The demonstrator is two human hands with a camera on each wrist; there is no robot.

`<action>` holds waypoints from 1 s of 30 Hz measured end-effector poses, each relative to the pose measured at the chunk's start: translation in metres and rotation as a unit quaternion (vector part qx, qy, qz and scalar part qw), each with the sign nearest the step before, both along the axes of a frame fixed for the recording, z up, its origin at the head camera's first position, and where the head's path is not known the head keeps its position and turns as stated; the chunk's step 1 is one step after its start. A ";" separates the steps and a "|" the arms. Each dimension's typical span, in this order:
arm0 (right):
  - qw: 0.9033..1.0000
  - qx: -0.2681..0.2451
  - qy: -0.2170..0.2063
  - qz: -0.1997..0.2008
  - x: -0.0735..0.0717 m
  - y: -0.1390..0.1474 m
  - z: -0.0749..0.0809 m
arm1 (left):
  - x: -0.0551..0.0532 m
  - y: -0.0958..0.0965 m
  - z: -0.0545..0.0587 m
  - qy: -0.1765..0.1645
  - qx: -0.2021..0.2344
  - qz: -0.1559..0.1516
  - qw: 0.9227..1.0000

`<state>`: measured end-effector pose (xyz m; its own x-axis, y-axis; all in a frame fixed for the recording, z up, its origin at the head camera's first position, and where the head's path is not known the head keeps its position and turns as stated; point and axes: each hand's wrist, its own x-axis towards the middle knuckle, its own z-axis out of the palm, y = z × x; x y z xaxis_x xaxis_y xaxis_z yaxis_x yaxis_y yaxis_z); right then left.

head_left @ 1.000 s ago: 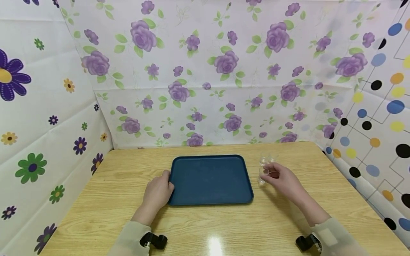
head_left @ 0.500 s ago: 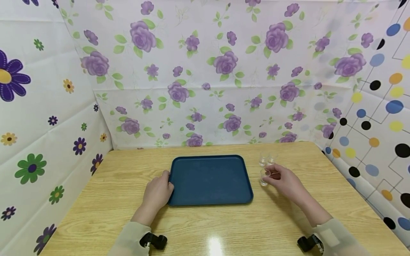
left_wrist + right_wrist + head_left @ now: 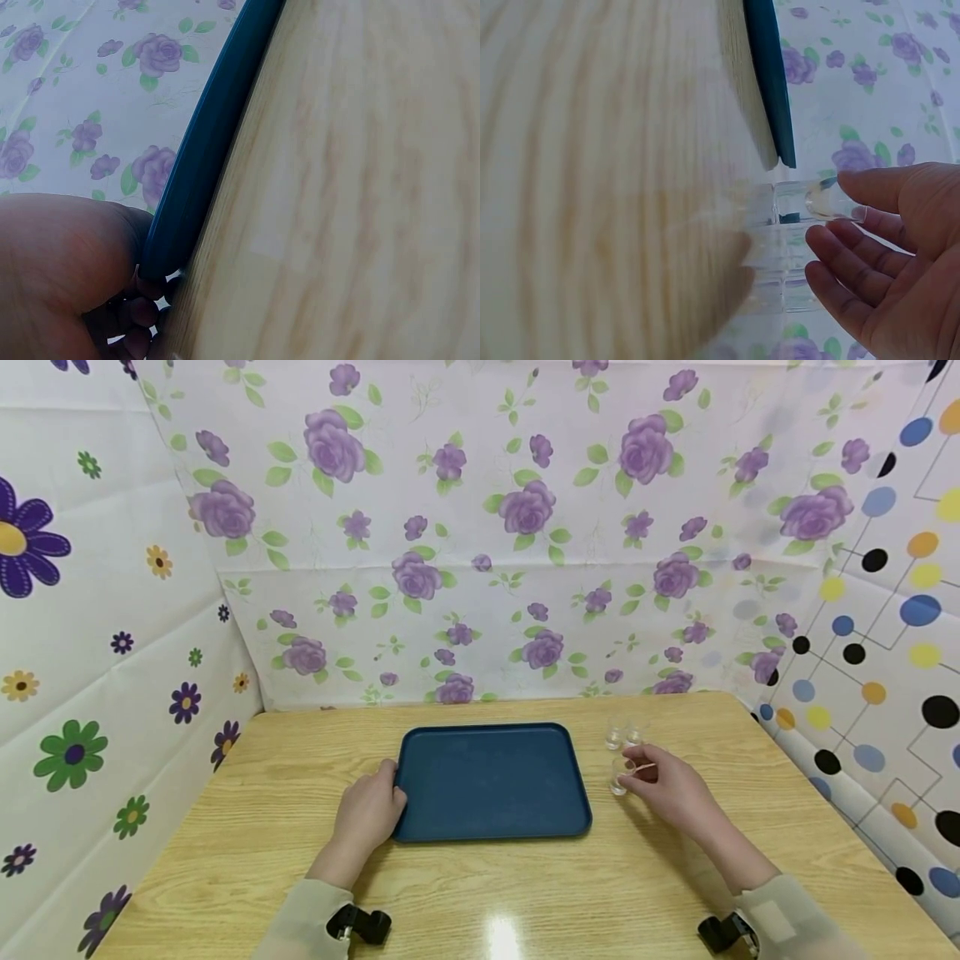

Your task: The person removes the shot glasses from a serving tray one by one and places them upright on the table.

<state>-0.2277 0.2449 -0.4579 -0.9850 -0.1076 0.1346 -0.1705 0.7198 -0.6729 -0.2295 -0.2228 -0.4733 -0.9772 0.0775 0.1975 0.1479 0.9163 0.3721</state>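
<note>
My left hand (image 3: 369,806) grips the left rim of a dark blue rectangular tray (image 3: 495,785) that lies flat on the table; in the left wrist view the thumb is on one side of the rim (image 3: 199,150), with curled fingers partly hidden beyond it. Right of the tray, my right hand (image 3: 670,785) pinches a small clear shot glass (image 3: 618,779) near its top, between thumb and index finger. That glass (image 3: 799,202) stands upright, base at the tabletop, while the other fingers are loosely bent beside it. Two more shot glasses (image 3: 614,739) stand just behind.
The wooden table (image 3: 480,893) runs back to a flower-printed cloth (image 3: 480,568). Patterned cloths hang at left (image 3: 112,677) and right (image 3: 870,693). Each sleeve carries a black wrist camera, the left one (image 3: 360,924) and the right one (image 3: 723,933).
The right hand and its shot glass have shifted slightly to the right and nearer, away from the tray's edge. The left hand and the tray stay where they were.
</note>
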 end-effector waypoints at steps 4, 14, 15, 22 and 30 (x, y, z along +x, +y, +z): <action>1.000 0.015 0.008 -0.003 0.002 0.000 0.001 | 0.000 0.000 0.000 0.001 -0.001 0.000 1.000; 0.999 0.044 0.027 -0.011 0.005 -0.001 0.001 | 0.000 -0.001 0.000 0.006 -0.001 -0.005 1.000; 0.998 0.047 0.029 -0.012 0.005 -0.001 0.001 | 0.000 0.000 0.000 0.006 -0.001 -0.005 1.000; 0.995 0.089 0.040 -0.028 0.006 -0.002 0.002 | 0.000 -0.001 0.000 0.007 -0.002 -0.007 1.000; 0.991 0.124 0.043 -0.030 0.007 -0.001 0.006 | 0.000 -0.001 -0.001 0.008 -0.003 -0.007 1.000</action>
